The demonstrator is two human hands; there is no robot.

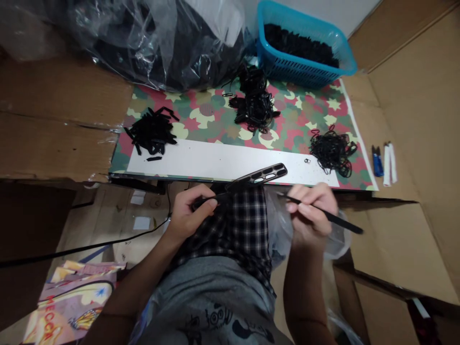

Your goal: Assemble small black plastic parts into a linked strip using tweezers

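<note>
My left hand (194,211) is closed around the narrow end of a black slotted piece (275,172). Its far end, with rows of oblong openings, reaches up to the right over the table edge. In my right hand (312,208), a slim black pointed tool (343,223) is pinched between thumb and fingers, its thin tip toward the slotted piece but apart from it. On the table lie a pile of short black strips (153,132), a heap of tangled black pieces (255,108) and a pile of thin black loops (332,148).
A blue basket (305,67) of black pieces stands at the back, beside a large clear plastic bag (154,43). Blue-handled pliers (377,161) and white sticks (389,164) lie at right. Cardboard (413,96) walls the right side. A cable (108,245) crosses at left.
</note>
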